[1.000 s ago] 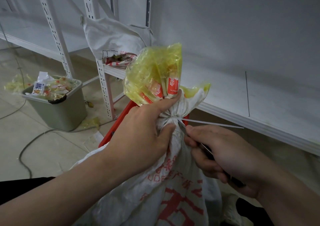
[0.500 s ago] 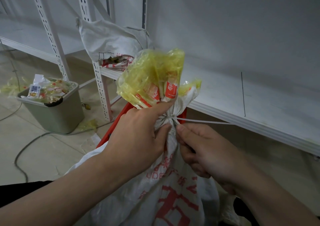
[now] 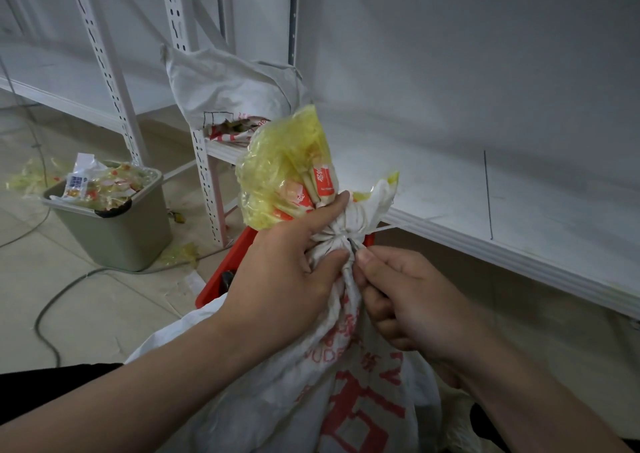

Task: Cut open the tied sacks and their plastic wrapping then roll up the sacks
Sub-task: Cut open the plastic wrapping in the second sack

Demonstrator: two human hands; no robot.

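- At far left on the floor stands a green bin [image 3: 114,230] heaped with yellow scraps, with a cable [image 3: 52,307] trailing near it.
- Farther back and to its right, a slack second sack [image 3: 228,85] lies on the white shelf [image 3: 519,217].
- Just left of centre, a red crate [image 3: 221,279] shows behind the near sack.
- Our sack [image 3: 346,383] stands near and central, between our two hands. Its neck is bunched under a puff of yellow plastic wrapping [image 3: 284,161].
- Our left hand [image 3: 287,279] grips that neck, thumb and fingers curled round it just left of the knot.
- A white tie [image 3: 341,239] cinches the neck, its tail pointing right toward the shelf edge.
- Our right hand [image 3: 415,307] has its fingers clamped round a blade [image 3: 352,243]. Only the dark tip shows, touching the tie.
- We judge the step in hand to be cutting the tie. To do it well:
  - slip the tip under the band, not into the cloth;
  - turn the edge away from our left thumb, which sits just beside it;
  - draw the cut outward to the right;
  - keep the neck taut with our left hand so the band lifts clear.
- By our count there are two sacks, two hands, one tie, one blade, one bin, one crate and one cable.
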